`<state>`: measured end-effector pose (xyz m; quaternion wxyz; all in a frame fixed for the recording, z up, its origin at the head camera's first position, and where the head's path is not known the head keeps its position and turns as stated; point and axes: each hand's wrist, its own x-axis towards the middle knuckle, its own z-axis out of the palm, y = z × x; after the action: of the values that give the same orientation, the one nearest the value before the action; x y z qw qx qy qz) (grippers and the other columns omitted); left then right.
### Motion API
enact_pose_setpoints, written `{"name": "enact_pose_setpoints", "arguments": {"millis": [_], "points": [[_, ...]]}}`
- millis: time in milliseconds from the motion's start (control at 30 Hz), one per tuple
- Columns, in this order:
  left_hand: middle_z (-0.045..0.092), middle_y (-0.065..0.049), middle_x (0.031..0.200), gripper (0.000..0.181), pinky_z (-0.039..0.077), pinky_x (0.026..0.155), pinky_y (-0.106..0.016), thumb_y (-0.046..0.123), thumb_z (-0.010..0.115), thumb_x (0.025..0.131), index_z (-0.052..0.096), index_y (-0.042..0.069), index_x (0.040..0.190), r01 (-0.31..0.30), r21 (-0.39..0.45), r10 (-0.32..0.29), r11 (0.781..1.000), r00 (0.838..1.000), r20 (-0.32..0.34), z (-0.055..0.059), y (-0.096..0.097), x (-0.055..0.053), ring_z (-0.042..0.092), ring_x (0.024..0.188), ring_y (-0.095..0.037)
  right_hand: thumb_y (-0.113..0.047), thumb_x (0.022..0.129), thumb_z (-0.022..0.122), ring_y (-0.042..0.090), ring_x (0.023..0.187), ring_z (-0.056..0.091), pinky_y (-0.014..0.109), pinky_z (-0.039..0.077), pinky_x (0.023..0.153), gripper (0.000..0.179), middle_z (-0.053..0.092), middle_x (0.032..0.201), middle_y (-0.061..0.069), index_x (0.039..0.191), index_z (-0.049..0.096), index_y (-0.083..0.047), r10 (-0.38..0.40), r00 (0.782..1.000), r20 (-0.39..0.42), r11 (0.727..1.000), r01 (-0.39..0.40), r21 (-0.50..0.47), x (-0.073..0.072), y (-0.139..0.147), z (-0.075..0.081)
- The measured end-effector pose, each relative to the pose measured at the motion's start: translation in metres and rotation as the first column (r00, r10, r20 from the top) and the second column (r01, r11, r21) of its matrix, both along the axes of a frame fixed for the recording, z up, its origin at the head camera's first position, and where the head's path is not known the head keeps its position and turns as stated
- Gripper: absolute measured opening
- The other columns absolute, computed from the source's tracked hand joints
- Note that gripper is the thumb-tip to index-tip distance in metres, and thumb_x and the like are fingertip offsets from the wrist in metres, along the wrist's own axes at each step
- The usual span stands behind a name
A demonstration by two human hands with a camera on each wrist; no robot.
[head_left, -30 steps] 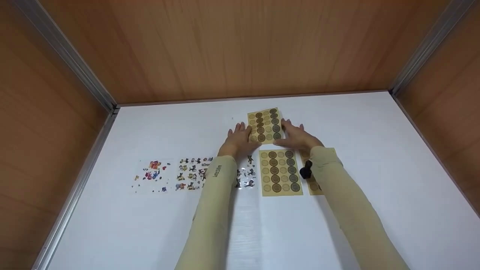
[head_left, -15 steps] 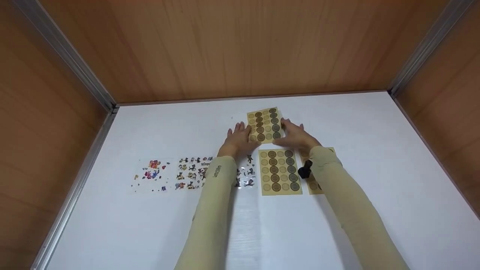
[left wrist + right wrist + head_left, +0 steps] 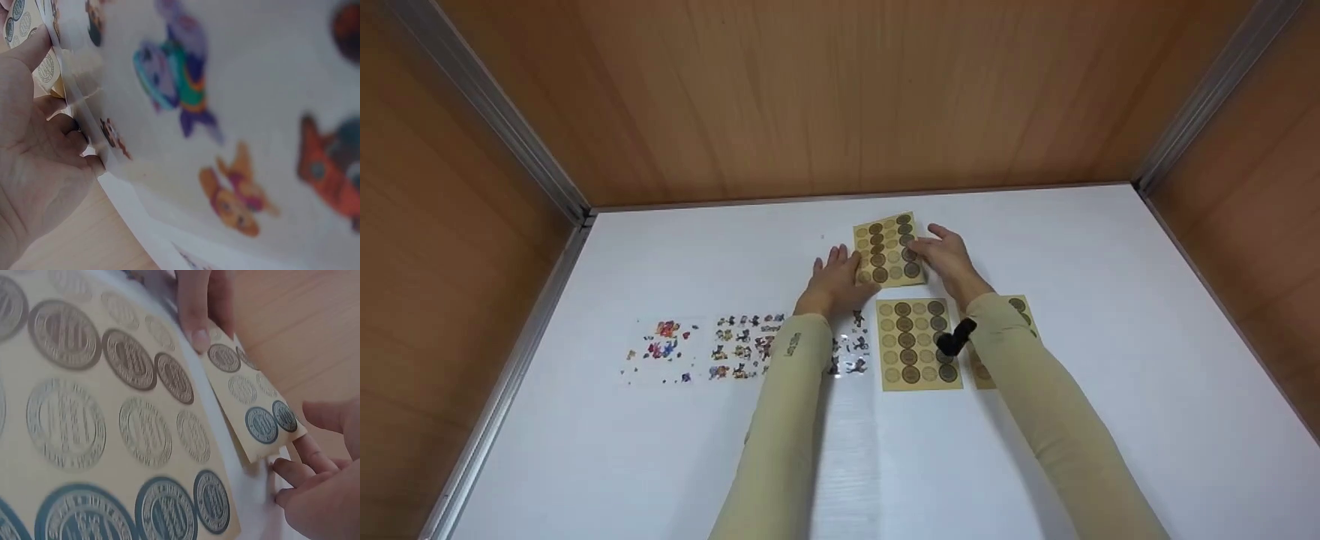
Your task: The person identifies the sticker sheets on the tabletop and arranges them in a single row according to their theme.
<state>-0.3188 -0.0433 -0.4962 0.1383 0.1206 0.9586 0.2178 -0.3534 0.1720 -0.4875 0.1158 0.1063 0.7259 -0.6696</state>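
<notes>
A tan sticker sheet (image 3: 887, 253) with rows of round seals lies slightly turned near the back of the white table. Along its left edge my left hand (image 3: 832, 283) rests with fingers spread, and the thumb touches the near left corner. My right hand (image 3: 949, 259) is at the opposite edge, thumb over the sheet's side. In the right wrist view the right fingers (image 3: 295, 472) touch the sheet's edge from the side or beneath, the thumb held apart from them. A second seal sheet (image 3: 919, 345) lies in front; a third seal sheet (image 3: 1020, 306) is partly covered by the right sleeve.
Clear sheets of cartoon stickers lie at left: one sparse sheet (image 3: 664, 349), one fuller sheet (image 3: 742, 345), and another sheet (image 3: 851, 352) partly behind the left sleeve. Wooden walls (image 3: 840, 97) rise at the back and both sides of the white table (image 3: 585, 450).
The right hand has shifted from the near right corner up along the right edge, its thumb now over the sheet. The left hand and the sheet stay nearly in place.
</notes>
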Motion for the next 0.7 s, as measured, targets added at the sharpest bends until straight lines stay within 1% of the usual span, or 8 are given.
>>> {"name": "enact_pose_setpoints", "arguments": {"millis": [100, 167, 267, 400, 533, 700], "points": [[0.008, -0.019, 0.168, 0.081, -0.001, 0.125, -0.047, 0.051, 0.053, 0.1, 0.023, 0.007, 0.162, 0.006, -0.005, -0.006, 1.0, 1.0, -0.008, 0.0, 0.0, -0.001, 0.002, 0.156, -0.03, -0.019, 0.099, 0.065, 0.021, 0.123, 0.059, 0.034, 0.046, 0.108, 0.075, 0.06, 0.137, 0.014, 0.161, 0.024, -0.005, -0.009, 1.0, 0.027, 0.998, 0.01, -0.054, -0.001, -0.005, 0.003], [0.008, -0.019, 0.168, 0.081, 0.0, 0.125, -0.046, 0.051, 0.054, 0.1, 0.024, 0.007, 0.162, -0.004, -0.002, 0.004, 1.0, 1.0, -0.005, 0.0, -0.001, 0.0, 0.002, 0.156, -0.029, -0.022, 0.1, 0.063, 0.021, 0.121, 0.059, 0.035, 0.048, 0.106, 0.072, 0.06, 0.135, 0.012, 0.16, 0.027, -0.005, 0.012, 0.999, 0.044, 0.998, -0.009, -0.057, -0.001, -0.009, 0.003], [0.007, -0.018, 0.168, 0.081, 0.0, 0.125, -0.046, 0.051, 0.055, 0.1, 0.024, 0.008, 0.162, -0.013, 0.004, 0.013, 1.0, 1.0, -0.002, 0.0, -0.002, 0.001, 0.002, 0.156, -0.029, -0.024, 0.102, 0.059, 0.02, 0.119, 0.059, 0.035, 0.048, 0.104, 0.063, 0.061, 0.134, 0.011, 0.157, 0.034, -0.006, 0.037, 0.997, 0.061, 0.999, -0.034, -0.038, 0.001, -0.014, 0.002], [0.008, -0.017, 0.168, 0.082, 0.0, 0.125, -0.045, 0.051, 0.057, 0.099, 0.025, 0.009, 0.162, -0.03, 0.025, 0.03, 0.999, 1.0, 0.001, -0.002, -0.002, 0.002, 0.002, 0.156, -0.028, -0.023, 0.104, 0.056, 0.019, 0.109, 0.063, 0.032, 0.05, 0.097, 0.053, 0.065, 0.123, 0.01, 0.152, 0.043, -0.007, 0.052, 0.997, 0.06, 0.999, -0.052, -0.003, 0.003, -0.018, 0.001], [0.008, -0.015, 0.168, 0.083, -0.001, 0.125, -0.043, 0.052, 0.058, 0.099, 0.025, 0.01, 0.162, -0.051, 0.037, 0.051, 0.998, 0.999, 0.005, -0.002, -0.002, 0.001, 0.003, 0.156, -0.027, -0.021, 0.104, 0.055, 0.018, 0.1, 0.065, 0.03, 0.051, 0.091, 0.05, 0.067, 0.115, 0.009, 0.15, 0.045, -0.007, 0.064, 0.997, 0.041, 0.997, -0.066, 0.032, 0.002, -0.02, 0.002], [0.008, -0.015, 0.168, 0.083, -0.001, 0.125, -0.044, 0.052, 0.058, 0.099, 0.025, 0.01, 0.162, -0.049, 0.027, 0.049, 0.998, 0.999, 0.005, -0.002, -0.003, 0.0, 0.002, 0.156, -0.027, -0.019, 0.105, 0.053, 0.019, 0.098, 0.066, 0.03, 0.051, 0.09, 0.049, 0.068, 0.114, 0.011, 0.15, 0.044, -0.006, 0.084, 0.996, 0.027, 0.995, -0.086, 0.055, 0.002, -0.021, 0.001]]}}
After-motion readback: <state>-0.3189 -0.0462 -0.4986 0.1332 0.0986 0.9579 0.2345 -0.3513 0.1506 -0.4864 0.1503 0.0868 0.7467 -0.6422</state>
